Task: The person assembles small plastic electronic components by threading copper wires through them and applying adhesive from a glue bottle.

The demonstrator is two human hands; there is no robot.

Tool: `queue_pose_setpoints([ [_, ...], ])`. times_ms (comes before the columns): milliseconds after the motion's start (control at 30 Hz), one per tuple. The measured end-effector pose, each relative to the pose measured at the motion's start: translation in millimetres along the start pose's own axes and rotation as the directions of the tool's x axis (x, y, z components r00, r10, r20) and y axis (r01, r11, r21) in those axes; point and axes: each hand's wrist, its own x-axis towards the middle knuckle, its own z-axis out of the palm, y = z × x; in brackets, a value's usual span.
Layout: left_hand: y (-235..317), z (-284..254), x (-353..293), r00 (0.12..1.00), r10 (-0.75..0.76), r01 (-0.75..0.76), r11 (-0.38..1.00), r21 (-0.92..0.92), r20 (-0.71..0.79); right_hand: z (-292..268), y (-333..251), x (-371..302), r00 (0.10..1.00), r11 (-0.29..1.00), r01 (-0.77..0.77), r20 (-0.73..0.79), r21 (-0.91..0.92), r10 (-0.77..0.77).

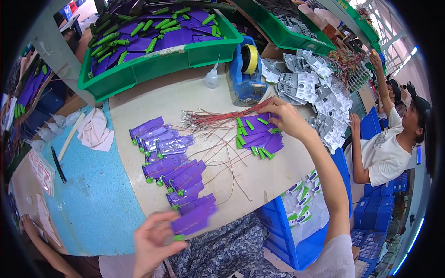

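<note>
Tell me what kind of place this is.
Probably a small factory assembly bench: a green bin heaped with purple and green plastic parts, rows of identical purple pieces with red wires, co-workers alongside.

Bare forearms, pale short sleeve, blue floral garment

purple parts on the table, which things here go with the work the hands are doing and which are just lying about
In use:
left hand holding a purple part
right hand on the purple pile
red wires
laid-out row

Lying about:
tape dispenser
small bottle
cloth
pen
grey parts
</note>
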Motion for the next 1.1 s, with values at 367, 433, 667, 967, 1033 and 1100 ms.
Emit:
queue_pose_setpoints([
  [367,-53,60,40,0.994,0.036,-0.041,0.998,0.042,0.105,-26,-132,-54,0.936,0.875,0.348,-0.062,0.338,-0.348],
  [433,-45,66,43,0.989,0.061,-0.071,0.995,0.071,0.133,-14,-162,-69,0.883,0.852,0.458,-0.021,0.255,-0.469],
  [667,-32,68,34,0.989,0.037,-0.045,0.998,0.05,0.147,10,-177,-76,0.887,0.878,0.445,0.045,0.177,-0.459],
  [967,-38,77,29,0.961,0.276,-0.252,0.915,0.317,-0.033,30,-196,-75,0.986,0.835,0.07,0.088,0.546,-0.141],
  [1033,-43,78,30,0.946,0.324,-0.295,0.891,0.345,-0.028,36,-192,-74,0.968,0.778,-0.037,0.216,0.628,-0.129],
  [1100,-46,76,29,0.929,0.368,-0.335,0.865,0.374,-0.021,42,-183,-72,0.918,0.749,0.013,0.288,0.663,-0.271],
])
